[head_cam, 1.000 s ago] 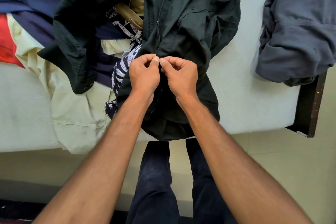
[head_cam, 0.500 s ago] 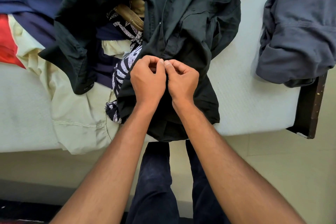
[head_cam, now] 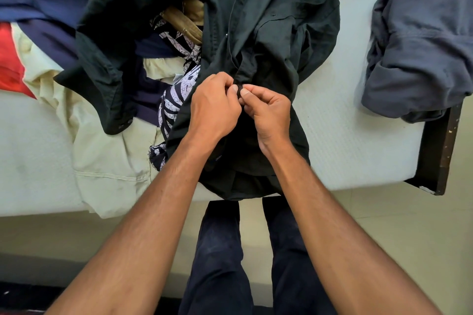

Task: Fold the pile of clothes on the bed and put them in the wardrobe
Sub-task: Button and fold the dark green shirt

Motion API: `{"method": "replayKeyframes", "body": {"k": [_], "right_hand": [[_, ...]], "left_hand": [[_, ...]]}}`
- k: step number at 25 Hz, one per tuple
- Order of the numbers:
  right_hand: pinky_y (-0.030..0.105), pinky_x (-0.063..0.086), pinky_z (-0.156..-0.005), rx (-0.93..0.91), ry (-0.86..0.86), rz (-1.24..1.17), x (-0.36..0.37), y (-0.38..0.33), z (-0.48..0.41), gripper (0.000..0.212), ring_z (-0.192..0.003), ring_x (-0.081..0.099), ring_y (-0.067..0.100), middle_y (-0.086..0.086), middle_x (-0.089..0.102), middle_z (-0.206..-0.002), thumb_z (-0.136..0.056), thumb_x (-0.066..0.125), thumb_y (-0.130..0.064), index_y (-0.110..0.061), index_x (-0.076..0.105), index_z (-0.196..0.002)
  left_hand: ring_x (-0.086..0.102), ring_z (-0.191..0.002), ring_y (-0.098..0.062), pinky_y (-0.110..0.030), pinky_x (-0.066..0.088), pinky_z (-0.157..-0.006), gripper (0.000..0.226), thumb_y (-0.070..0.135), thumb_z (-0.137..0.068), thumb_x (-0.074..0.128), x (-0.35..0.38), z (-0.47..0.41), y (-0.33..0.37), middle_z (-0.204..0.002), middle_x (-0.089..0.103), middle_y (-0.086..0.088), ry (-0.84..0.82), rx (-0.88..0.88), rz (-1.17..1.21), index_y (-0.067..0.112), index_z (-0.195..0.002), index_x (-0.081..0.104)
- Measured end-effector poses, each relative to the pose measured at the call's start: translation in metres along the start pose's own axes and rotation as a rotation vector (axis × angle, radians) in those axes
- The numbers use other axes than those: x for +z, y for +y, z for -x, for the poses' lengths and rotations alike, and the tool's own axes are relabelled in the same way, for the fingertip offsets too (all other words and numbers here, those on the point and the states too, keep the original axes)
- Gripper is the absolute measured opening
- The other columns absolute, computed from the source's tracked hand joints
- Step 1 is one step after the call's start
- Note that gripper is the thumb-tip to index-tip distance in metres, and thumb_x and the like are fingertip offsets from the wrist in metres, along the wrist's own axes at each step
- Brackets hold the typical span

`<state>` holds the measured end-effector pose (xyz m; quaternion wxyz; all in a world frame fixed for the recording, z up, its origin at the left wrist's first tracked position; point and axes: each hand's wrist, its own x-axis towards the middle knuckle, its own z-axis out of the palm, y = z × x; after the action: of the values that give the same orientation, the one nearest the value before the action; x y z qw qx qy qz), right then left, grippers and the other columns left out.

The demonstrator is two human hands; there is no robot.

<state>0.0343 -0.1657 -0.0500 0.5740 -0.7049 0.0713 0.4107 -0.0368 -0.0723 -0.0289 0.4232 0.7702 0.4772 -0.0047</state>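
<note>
Head view: left hand [head_cam: 215, 107] and right hand [head_cam: 268, 112] pinch the dark shirt [head_cam: 268, 20], which lies lengthwise away from them

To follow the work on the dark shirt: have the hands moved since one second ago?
Yes, slightly. The left hand and right hand, pinching the dark shirt, shifted right, toward the bed frame.

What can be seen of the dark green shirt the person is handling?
The dark green shirt looks like woven cotton, rumpled and unfolded. It has a stitched front placket, what looks like a chest pocket, and a buttoned cuff on the sleeve trailing left. It lies spread over the pile of clothes and the white mattress, its near end hanging over the bed's edge. The left hand and right hand pinch its front opening, thumbs nearly meeting.
</note>
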Motion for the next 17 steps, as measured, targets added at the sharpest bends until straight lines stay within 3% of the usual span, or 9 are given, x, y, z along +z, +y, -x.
{"method": "replayKeyframes", "body": {"k": [6,12,17], "right_hand": [[0.022,0.054,-0.072,0.076,-0.009,-0.051,-0.0003,-0.0046,-0.0052,0.013,-0.079,0.069,0.012,0.008,0.077,-0.086,-0.092,0.072,-0.005,-0.003,0.078,-0.103],[0.023,0.057,-0.076,0.045,0.013,0.063,0.0021,-0.0022,-0.0086,0.020,-0.079,0.070,0.008,0.007,0.079,-0.093,-0.093,0.071,-0.005,-0.002,0.075,-0.112],[0.025,0.055,-0.077,0.059,-0.006,0.017,0.0009,-0.0051,-0.0096,0.014,-0.081,0.069,0.011,0.008,0.077,-0.088,-0.093,0.069,-0.007,-0.004,0.078,-0.103]], "left_hand": [[0.059,-0.086,-0.020,-0.035,0.046,-0.080,0.012,0.022,-0.097,0.056,-0.0021,-0.0087,-0.0041,-0.085,0.061,0.007,-0.038,-0.006,0.071,0.014,-0.095,0.065],[0.060,-0.083,-0.016,-0.035,0.049,-0.080,0.012,0.024,-0.095,0.058,-0.0028,-0.0073,-0.0058,-0.084,0.062,0.010,-0.027,0.042,0.020,0.018,-0.096,0.068],[0.063,-0.072,-0.008,-0.033,0.054,-0.077,0.008,0.024,-0.093,0.064,0.0037,-0.0066,-0.0067,-0.075,0.065,0.011,0.028,-0.096,0.238,0.023,-0.086,0.069]]}}
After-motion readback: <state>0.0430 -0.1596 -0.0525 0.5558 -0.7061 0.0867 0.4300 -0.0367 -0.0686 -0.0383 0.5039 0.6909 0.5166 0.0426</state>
